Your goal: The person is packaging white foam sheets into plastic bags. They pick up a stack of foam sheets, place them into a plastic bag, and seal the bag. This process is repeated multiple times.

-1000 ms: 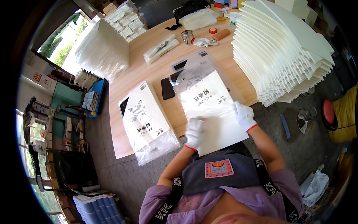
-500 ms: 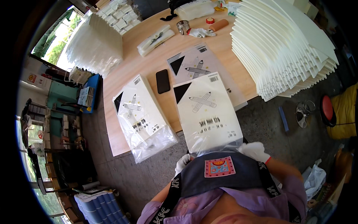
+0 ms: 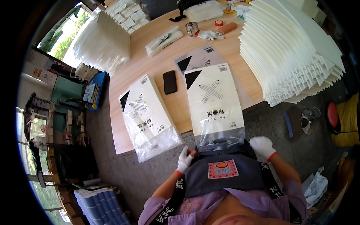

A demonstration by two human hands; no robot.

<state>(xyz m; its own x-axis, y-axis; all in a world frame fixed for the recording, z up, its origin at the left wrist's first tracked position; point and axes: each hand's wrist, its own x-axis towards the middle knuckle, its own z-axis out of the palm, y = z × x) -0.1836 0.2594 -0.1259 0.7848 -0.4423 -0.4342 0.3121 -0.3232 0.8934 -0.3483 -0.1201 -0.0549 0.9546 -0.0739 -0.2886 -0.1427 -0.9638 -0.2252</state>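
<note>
bagging seems in progress, with the sleeved paper pack (image 3: 215, 101) overhanging the counter (image 3: 144, 69), and the slack bag end (image 3: 220, 140) between left hand (image 3: 185, 159) and right hand (image 3: 263, 146), each grip's state unclear, likely calls for folding.

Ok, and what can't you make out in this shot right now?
Head view, hidden: most of the flat printed plastic bag's lower part, under the filled paper packet.
Head view, hidden: the right gloved hand's fingertips, behind its own back.
Head view, cut off: the tall white sheet stack's top, by the upper edge.
Head view, too small: the finest print on that packet.
</note>
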